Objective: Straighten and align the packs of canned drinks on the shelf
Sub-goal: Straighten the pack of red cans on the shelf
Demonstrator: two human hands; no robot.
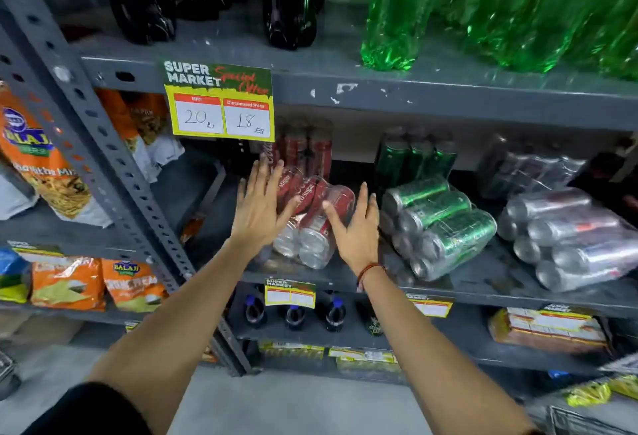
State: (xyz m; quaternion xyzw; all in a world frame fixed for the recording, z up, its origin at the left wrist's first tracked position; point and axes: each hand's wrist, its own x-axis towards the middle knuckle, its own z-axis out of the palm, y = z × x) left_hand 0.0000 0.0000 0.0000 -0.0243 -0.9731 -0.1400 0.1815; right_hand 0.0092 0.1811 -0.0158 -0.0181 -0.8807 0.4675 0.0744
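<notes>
A shrink-wrapped pack of red cans [310, 220] lies on its side, askew, on the grey metal shelf [483, 291]. My left hand [259, 207] is spread flat against the pack's left side. My right hand [359, 227] is spread at its right side, fingers apart, between the red pack and a pack of green cans [438, 224] lying at an angle. Further right a pack of silver cans [566, 234] also lies skewed. Upright red cans [303, 148], green cans [414, 155] and a dark pack [528, 169] stand behind them.
A yellow price sign [221, 106] hangs from the shelf above, which carries dark cola bottles [290, 3] and green soda bottles [397, 13]. A perforated upright post [103, 144] separates orange snack bags [38, 155] at the left. Small bottles [293, 314] stand one shelf lower.
</notes>
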